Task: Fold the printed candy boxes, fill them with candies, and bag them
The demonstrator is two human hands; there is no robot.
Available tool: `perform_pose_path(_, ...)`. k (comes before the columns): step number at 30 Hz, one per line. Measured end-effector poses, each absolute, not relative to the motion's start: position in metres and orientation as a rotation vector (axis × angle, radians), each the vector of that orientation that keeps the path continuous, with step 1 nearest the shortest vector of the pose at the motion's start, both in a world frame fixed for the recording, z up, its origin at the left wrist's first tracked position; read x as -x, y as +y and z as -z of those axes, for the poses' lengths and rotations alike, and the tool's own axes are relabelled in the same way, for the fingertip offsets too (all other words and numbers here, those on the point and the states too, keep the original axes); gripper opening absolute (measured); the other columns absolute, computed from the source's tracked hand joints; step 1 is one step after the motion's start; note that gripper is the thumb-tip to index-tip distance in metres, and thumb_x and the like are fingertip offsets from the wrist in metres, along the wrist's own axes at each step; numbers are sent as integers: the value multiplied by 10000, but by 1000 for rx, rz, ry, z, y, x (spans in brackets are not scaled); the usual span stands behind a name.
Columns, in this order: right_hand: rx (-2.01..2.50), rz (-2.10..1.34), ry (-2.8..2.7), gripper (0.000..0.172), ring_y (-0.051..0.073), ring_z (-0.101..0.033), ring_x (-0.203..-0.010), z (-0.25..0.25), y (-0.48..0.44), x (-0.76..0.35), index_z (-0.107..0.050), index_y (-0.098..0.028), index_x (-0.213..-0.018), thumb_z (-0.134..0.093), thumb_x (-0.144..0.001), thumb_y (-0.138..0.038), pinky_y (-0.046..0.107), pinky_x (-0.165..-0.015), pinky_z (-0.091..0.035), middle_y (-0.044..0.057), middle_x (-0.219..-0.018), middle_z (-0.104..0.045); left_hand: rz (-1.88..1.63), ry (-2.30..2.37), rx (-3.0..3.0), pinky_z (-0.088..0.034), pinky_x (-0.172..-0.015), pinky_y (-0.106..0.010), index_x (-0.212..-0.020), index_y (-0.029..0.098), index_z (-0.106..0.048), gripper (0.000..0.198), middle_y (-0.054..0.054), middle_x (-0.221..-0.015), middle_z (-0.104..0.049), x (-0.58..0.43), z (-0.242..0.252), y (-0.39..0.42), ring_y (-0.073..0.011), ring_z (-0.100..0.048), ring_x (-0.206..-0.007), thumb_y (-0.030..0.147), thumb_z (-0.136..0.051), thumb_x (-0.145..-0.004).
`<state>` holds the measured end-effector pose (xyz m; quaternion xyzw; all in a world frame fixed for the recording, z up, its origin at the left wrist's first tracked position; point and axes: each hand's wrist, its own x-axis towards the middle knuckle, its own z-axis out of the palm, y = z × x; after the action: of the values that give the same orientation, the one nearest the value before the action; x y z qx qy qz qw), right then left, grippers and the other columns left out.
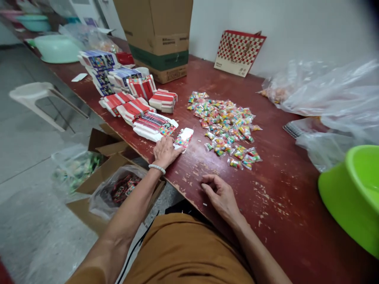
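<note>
My left hand [166,152], with a beaded bracelet on its wrist, lies at the near end of a row of flattened printed cartons [154,125]. Its thumb stretches away from the fingers to the lower edge of a single small carton [184,139] that rests on the table. My right hand [220,195] hovers at or just over the red tabletop, fingers loosely curled, thumb and index apart, nothing seen between them. Beyond it spreads a pile of small clear packets of colourful candy [226,122].
Red-and-white carton bundles [133,108] and blue ones [102,67] are stacked at left. Behind stand a cardboard box [166,39] and a checked paper bag [239,51]. Plastic bags [319,86] and a green basin [334,189] are at right; an open lined box [103,197] sits below.
</note>
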<state>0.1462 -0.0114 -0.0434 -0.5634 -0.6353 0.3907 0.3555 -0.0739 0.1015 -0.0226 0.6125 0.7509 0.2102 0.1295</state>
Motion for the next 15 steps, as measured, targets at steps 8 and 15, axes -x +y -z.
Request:
perform_pose_path(8, 1341, -1339, -1277, 326, 177, -650, -748, 36, 1, -149, -658, -195, -1049, -692, -820, -425, 311, -667, -535, 53, -934, -711, -879, 1890, -1512, -473, -670, -294, -756, 220, -519, 190, -13, -741, -647, 77, 2, 96, -203, -635, -746, 344, -651, -812)
perform_pose_path(15, 1106, -1285, -996, 481, 198, -665, -935, 5, 28, -137, -613, -210, -1172, -759, -766, -424, 328, -807, -553, 76, -1089, -718, -751, 1079, -1155, -442, -556, -205, -794, 184, -593, 294, 22, -681, -637, 64, -14, 24, -119, -593, -603, 350, -822, -713)
